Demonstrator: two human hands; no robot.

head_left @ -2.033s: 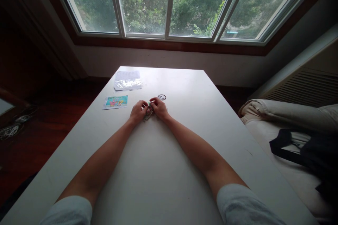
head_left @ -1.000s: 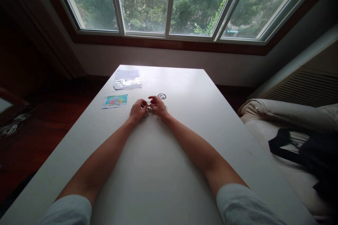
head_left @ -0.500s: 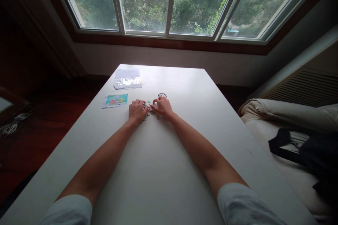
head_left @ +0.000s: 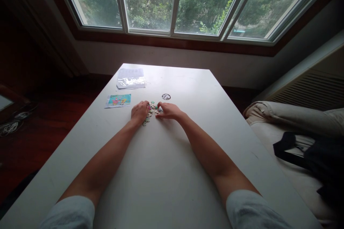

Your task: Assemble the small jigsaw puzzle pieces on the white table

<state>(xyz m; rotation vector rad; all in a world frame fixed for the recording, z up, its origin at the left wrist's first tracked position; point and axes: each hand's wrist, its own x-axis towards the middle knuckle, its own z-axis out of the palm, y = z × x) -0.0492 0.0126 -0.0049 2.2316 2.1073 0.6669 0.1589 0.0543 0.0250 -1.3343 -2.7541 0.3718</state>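
Note:
A small heap of jigsaw puzzle pieces (head_left: 153,108) lies on the white table between my two hands. My left hand (head_left: 139,112) is cupped palm down against the heap's left side, its fingertips partly hidden among the pieces. On the opposite side, my right hand (head_left: 169,110) rests turned on its edge, thumb and fingers apart at the pieces. I see no piece lifted by either hand. Left of the heap lies a colourful picture card (head_left: 118,100) with cartoon figures on a blue-green ground.
A clear plastic bag with paper (head_left: 130,78) lies at the table's far left. Just beyond my right hand is a round dark-rimmed object (head_left: 166,96). To the right of the white table (head_left: 166,171) stands a pale sofa (head_left: 285,114) with a dark bag (head_left: 319,154) on it.
My right hand has turned from palm down onto its edge and shifted slightly right, uncovering more pieces and the round object. My left hand stays beside the heap.

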